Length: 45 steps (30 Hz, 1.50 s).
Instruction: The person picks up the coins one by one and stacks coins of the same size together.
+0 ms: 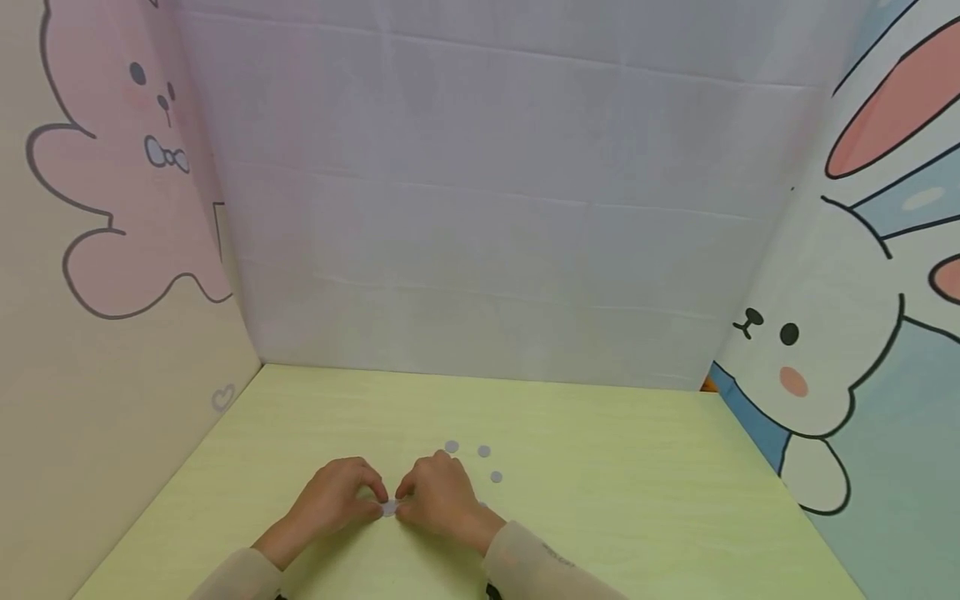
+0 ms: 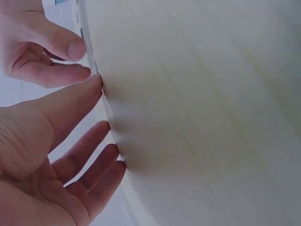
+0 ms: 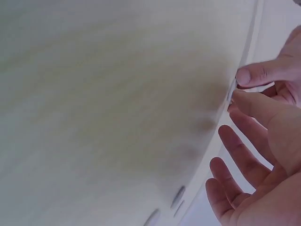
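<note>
A small, flat grey disc point(image 1: 389, 508) is between the two hands, close over the pale yellow-green table point(image 1: 637, 492). My left hand point(image 1: 341, 493) pinches its left side with thumb and forefinger. From the opposite side, my right hand point(image 1: 441, 497) holds the disc's right edge with thumb and forefinger. In the left wrist view, the left hand's other fingertips point(image 2: 113, 150) come down right at the tabletop. The right hand's remaining fingers point(image 3: 221, 167) are spread near the surface in the right wrist view. Fingers cover part of the disc's rim.
Several similar discs lie beyond and right of the right hand, among them one disc point(image 1: 452, 447) near its knuckles and another disc point(image 1: 497, 477) farther right. A white sheet point(image 1: 480, 208) stands behind the table. Cartoon-printed panels point(image 1: 813, 333) flank it.
</note>
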Available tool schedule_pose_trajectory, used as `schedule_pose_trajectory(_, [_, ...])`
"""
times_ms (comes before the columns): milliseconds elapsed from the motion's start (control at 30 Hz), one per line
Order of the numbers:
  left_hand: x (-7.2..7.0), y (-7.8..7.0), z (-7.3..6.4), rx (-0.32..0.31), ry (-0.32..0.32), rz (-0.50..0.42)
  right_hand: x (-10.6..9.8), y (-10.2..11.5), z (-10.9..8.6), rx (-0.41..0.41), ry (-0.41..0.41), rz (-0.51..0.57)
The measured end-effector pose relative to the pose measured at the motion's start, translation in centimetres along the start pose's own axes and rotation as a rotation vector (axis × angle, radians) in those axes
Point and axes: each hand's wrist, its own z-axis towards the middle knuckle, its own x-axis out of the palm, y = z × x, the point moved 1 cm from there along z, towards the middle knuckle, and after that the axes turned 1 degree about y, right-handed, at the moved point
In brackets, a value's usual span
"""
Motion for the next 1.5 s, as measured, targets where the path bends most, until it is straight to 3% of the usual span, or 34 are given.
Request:
schedule_pose_trajectory(367, [-0.4, -0.4, 0.3, -0.050, 0.016, -0.023, -3.5, -4.2, 0.0, 0.082, -0.021, 0.204])
schedule_pose_trajectory(633, [-0.4, -0.4, 0.3, -0.076, 0.015, -0.038, -4.5, -7.8, 0.5, 0.078, -0.080, 0.326])
schedule_pose_trajectory(933, [-0.1, -0.3, 0.3, -0.094, 0.005, -0.037, -4.0, -9.9, 0.8, 0.168, -0.047, 0.397])
schedule_pose_trajectory(1500, [-0.5, -0.8, 0.2, -0.107, 0.016, -0.021, -2.8, -11.1, 1.9, 0.187, 0.006, 0.303])
